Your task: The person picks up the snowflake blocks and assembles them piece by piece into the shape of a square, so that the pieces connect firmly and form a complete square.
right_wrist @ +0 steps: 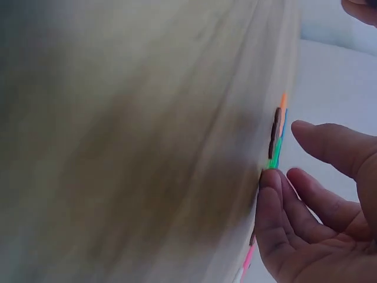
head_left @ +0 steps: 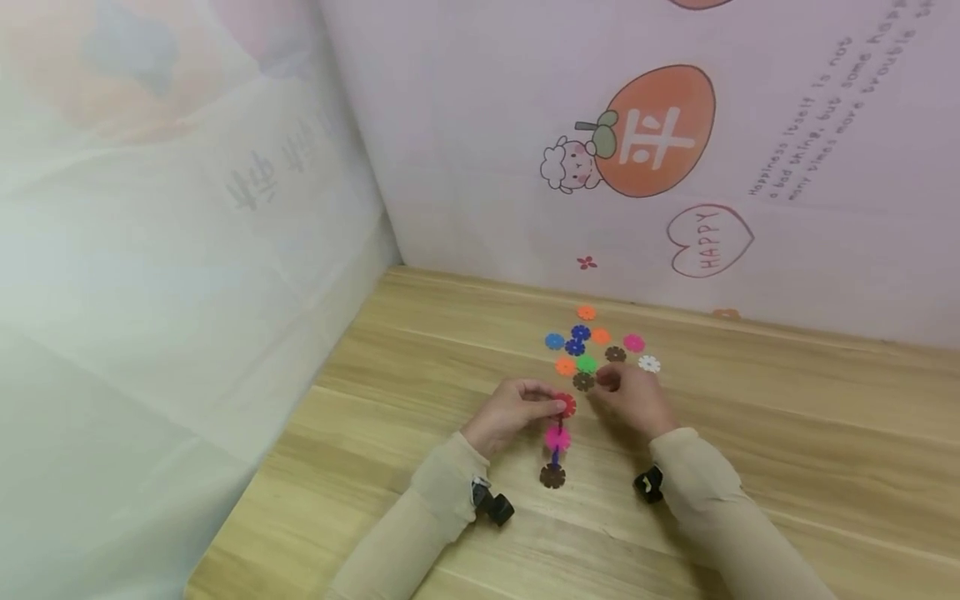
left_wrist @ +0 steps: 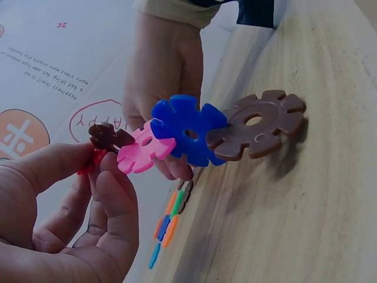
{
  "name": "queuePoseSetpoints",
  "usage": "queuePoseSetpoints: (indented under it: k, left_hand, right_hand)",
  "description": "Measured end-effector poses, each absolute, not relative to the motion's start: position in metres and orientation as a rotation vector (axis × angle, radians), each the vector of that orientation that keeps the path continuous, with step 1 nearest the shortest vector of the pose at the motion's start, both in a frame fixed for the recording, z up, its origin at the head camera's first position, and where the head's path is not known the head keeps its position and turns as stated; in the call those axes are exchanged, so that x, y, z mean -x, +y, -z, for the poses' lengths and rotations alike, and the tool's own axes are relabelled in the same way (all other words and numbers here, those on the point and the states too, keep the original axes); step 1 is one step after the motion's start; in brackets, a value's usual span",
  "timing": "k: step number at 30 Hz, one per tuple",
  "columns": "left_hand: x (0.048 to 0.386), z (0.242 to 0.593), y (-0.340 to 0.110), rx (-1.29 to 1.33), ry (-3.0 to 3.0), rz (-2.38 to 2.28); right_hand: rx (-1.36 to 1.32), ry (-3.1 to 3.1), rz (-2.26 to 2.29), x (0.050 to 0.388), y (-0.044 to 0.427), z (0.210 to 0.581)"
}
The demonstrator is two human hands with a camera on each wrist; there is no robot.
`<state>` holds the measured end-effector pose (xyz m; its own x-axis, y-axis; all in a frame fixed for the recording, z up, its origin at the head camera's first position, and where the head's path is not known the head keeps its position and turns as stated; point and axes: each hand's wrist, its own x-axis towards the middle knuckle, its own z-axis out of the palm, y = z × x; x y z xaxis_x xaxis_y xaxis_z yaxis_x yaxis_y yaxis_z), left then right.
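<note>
My left hand (head_left: pixel 513 412) pinches a red snowflake disc (head_left: pixel 567 406) between thumb and fingers. From it runs a chain of slotted plastic discs: a dark brown disc (left_wrist: pixel 107 137), a pink disc (left_wrist: pixel 141 150), a blue disc (left_wrist: pixel 182 121) and, at the far end, a brown disc (left_wrist: pixel 235 141). My right hand (head_left: pixel 637 400) is low over the table, its thumb apart from the loosely bent fingers. Nearest to its fingertips lie a loose brown disc (head_left: pixel 582 382) and a green disc (head_left: pixel 587 364); whether it touches either is unclear. Nothing shows in its grasp.
Several more loose discs lie beyond the hands, among them a white disc (head_left: pixel 649 363), a pink disc (head_left: pixel 633 342) and a light blue disc (head_left: pixel 554 341). The wooden table (head_left: pixel 360 400) meets a printed cloth (head_left: pixel 480 183) behind and another on the left.
</note>
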<state>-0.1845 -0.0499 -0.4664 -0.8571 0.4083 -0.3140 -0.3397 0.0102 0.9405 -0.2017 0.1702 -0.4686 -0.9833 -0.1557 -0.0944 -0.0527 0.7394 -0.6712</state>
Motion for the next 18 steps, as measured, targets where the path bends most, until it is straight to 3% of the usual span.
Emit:
queuePoseSetpoints:
  k: [12, 18]
  left_hand:
    - [0.184, 0.467, -0.047, -0.079, 1.759, -1.888]
    - [0.184, 0.466, -0.048, -0.077, 1.761, -1.904]
  right_hand:
    - [0.225, 2.897, 0.931, 0.216, 0.155, 0.475]
    - [0.288, 2.819, 1.069, 0.212, 0.16, 0.474]
